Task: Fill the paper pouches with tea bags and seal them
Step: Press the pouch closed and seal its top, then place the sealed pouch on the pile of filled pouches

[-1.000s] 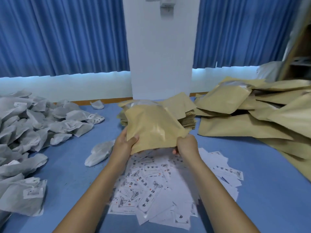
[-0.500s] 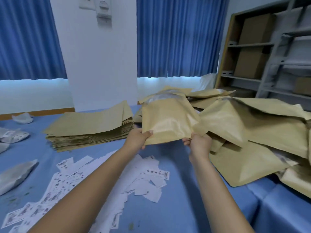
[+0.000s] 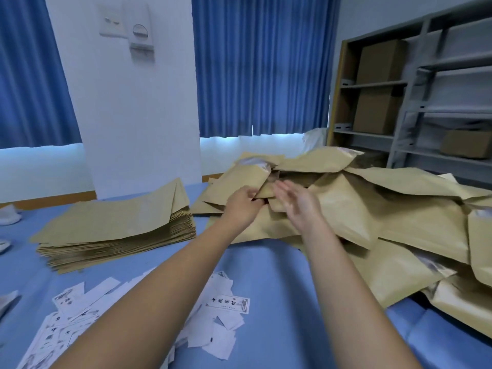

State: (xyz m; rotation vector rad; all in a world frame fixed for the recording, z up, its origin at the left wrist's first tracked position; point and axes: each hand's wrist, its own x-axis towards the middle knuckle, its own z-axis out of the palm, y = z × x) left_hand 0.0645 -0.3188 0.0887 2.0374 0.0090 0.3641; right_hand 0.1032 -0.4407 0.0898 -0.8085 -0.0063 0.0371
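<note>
Head view. Gripping pouch (image 3: 239, 179) corner with left hand (image 3: 243, 207), arm outstretched; holding right hand (image 3: 296, 206) open, empty, fingers straight, over pile (image 3: 359, 214).

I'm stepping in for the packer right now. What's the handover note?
Left hand pinches a corner of a filled pouch lying on the pile of filled pouches.
Right hand open, above the pile, holding nothing.
Stack of empty pouches to the left; printed slips nearer.
Done: a large pile filled.
Left: the whole stack; seals unreadable here.
</note>
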